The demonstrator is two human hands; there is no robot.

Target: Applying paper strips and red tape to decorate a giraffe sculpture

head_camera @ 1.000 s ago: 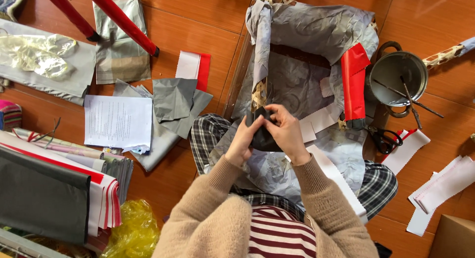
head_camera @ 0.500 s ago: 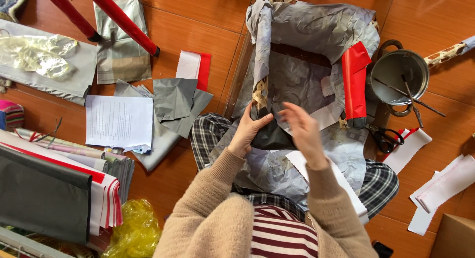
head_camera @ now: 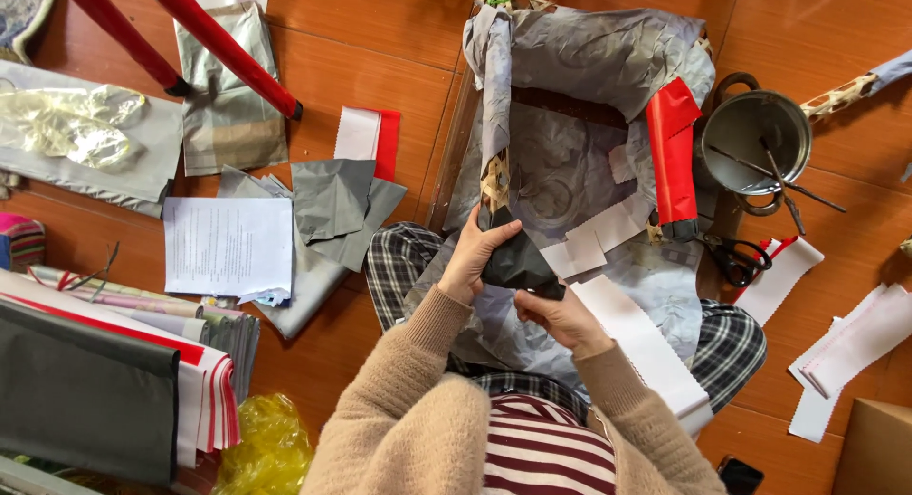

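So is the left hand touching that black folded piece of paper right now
Touching. The head view shows the left hand wrapped around the upper end of the black folded paper, fingers lying on its surface, while the right hand holds its lower edge.

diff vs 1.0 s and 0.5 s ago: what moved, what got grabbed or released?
The right hand has dropped from above the black paper piece to grip its lower edge; half a second ago it was lifted off. The left hand keeps its grip on the upper left. Grey paper frame, pot and scissors unchanged.

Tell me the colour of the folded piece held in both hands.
Black, seen in the head view: the folded piece is held between left hand and right hand.
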